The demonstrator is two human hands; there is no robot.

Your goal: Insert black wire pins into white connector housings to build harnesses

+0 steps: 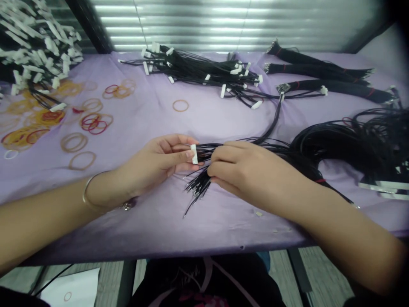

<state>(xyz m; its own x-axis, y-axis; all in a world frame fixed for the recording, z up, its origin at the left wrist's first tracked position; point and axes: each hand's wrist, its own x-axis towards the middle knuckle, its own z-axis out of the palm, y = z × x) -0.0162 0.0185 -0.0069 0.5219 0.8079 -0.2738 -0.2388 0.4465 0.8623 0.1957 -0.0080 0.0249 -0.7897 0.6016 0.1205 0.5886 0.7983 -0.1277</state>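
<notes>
My left hand pinches a white connector housing between thumb and fingers. Several thin black wires run from the housing toward the right. Close beside it, my right hand has its fingers closed at the wires; the fingertips are partly hidden, so the exact wire in them cannot be made out. Below the right fingertips a bunch of loose black wire ends with small metal tips fans out over the purple cloth.
Rubber bands lie scattered on the purple cloth at left. White-ended harnesses are heaped at back left, with another harness bundle at back centre. Tied black wire bundles lie at back right, coiled wires at right.
</notes>
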